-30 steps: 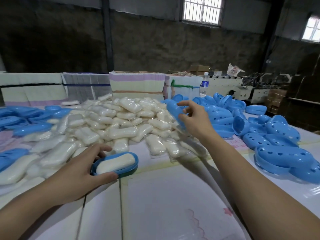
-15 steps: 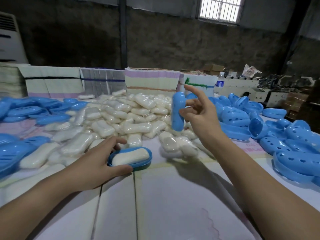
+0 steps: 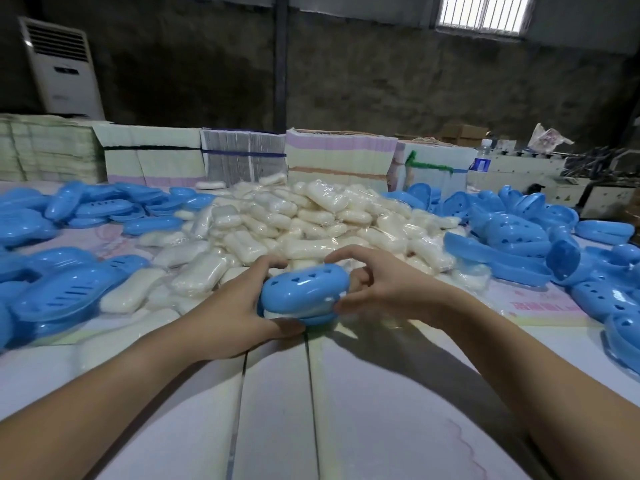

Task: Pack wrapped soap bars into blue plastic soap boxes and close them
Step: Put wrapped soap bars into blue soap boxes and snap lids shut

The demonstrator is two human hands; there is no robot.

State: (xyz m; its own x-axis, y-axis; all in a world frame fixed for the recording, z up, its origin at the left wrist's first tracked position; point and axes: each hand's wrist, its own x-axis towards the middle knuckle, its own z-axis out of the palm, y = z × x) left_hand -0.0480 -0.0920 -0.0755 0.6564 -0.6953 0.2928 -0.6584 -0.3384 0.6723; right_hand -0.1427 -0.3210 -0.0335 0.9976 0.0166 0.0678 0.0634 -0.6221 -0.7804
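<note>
A blue soap box (image 3: 304, 292) sits at the table's middle, its perforated lid lying over the base with a strip of white soap showing in the gap between them. My left hand (image 3: 239, 313) grips the box's left end, thumb under the near edge. My right hand (image 3: 377, 289) holds the right end, fingers curled over the lid's far side. Behind the box lies a big heap of wrapped white soap bars (image 3: 298, 220).
Loose blue box bases (image 3: 69, 289) are piled at the left, perforated blue lids (image 3: 519, 233) at the right. Stacks of flat cartons (image 3: 339, 157) line the table's far edge. Bare white table surface (image 3: 311, 410) lies in front of me.
My right hand carried the blue lid from the right pile down onto the base with the soap. My left hand shifted from steadying the base to gripping the box's end.
</note>
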